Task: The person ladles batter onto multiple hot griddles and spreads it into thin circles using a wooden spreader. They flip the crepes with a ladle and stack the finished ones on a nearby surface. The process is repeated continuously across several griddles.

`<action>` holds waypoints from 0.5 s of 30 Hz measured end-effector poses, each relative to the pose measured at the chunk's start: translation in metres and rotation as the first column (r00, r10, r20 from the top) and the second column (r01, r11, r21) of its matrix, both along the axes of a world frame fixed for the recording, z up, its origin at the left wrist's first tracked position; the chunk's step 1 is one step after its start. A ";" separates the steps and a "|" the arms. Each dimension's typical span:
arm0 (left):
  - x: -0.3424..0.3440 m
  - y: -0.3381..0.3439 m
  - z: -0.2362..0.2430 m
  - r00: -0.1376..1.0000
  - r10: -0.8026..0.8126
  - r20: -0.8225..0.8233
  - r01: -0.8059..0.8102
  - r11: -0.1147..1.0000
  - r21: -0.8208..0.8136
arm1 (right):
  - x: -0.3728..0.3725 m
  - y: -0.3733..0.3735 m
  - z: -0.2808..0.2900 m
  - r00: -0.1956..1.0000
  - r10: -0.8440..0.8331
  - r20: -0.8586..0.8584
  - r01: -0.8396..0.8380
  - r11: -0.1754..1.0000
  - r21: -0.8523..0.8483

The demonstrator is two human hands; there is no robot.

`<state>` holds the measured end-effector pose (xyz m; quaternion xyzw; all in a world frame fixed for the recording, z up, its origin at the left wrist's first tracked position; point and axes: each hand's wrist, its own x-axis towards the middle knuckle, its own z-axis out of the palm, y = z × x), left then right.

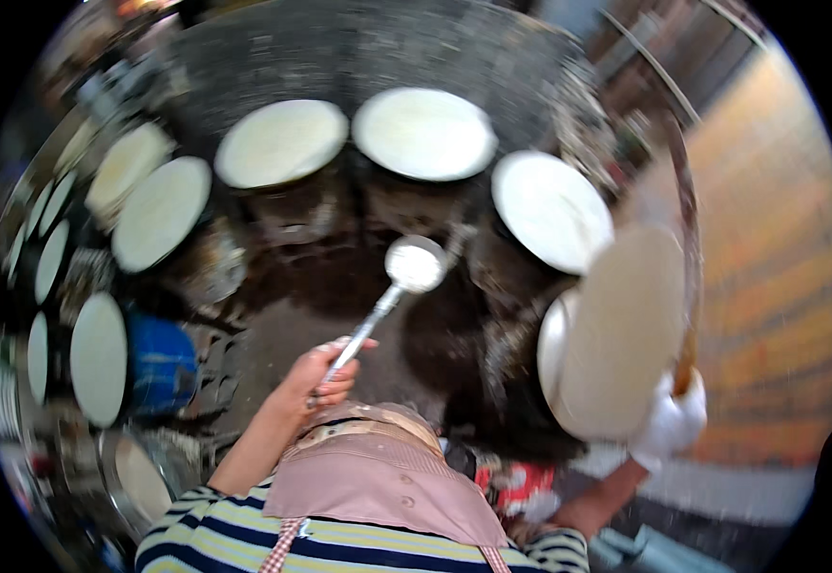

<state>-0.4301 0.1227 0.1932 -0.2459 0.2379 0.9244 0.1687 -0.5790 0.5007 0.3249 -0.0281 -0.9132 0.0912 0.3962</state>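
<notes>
My left hand [325, 377] is closed around the handle of a metal ladle [378, 310]. Its round bowl holds something white and points away from me, over the dark floor. On the right, my right hand [672, 420] wears a white glove and is closed on the lower end of a long brown stick [691, 277]. Beside that stick is a large pale beige disc [623, 334], tilted, with its lower edge close to the glove. Whether the glove also touches the disc, I cannot tell. The disc partly hides a white round surface [553, 349].
Several round white tops on dark drum-like stands curve around me, among them one top [424, 134] ahead and another [554, 211] to its right. At left, a white disc [99, 360] fronts a blue drum [160, 361]. An orange-brown panel [769, 286] stands far right.
</notes>
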 end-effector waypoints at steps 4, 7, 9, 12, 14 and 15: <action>0.028 -0.028 0.004 0.993 0.101 -0.068 -0.106 0.992 -0.072 | -0.012 -0.049 0.039 0.981 0.056 0.186 -0.100 0.966 0.238; 0.065 -0.065 0.010 0.969 0.234 -0.082 -0.242 0.964 -0.109 | -0.015 -0.101 0.054 0.945 0.126 0.303 -0.234 0.906 0.352; 0.089 -0.090 0.019 0.944 0.314 -0.104 -0.326 0.937 -0.130 | -0.015 -0.136 0.068 0.912 0.184 0.367 -0.330 0.861 0.386; 0.126 -0.122 0.029 0.885 0.449 -0.124 -0.464 0.873 -0.152 | -0.021 -0.191 0.078 0.854 0.302 0.423 -0.465 0.807 0.363; 0.151 -0.144 0.028 0.840 0.522 -0.145 -0.541 0.819 -0.190 | -0.025 -0.224 0.080 0.830 0.385 0.404 -0.536 0.751 0.386; 0.164 -0.153 0.031 0.814 0.560 -0.157 -0.581 0.787 -0.207 | -0.029 -0.240 0.081 0.817 0.420 0.396 -0.565 0.722 0.400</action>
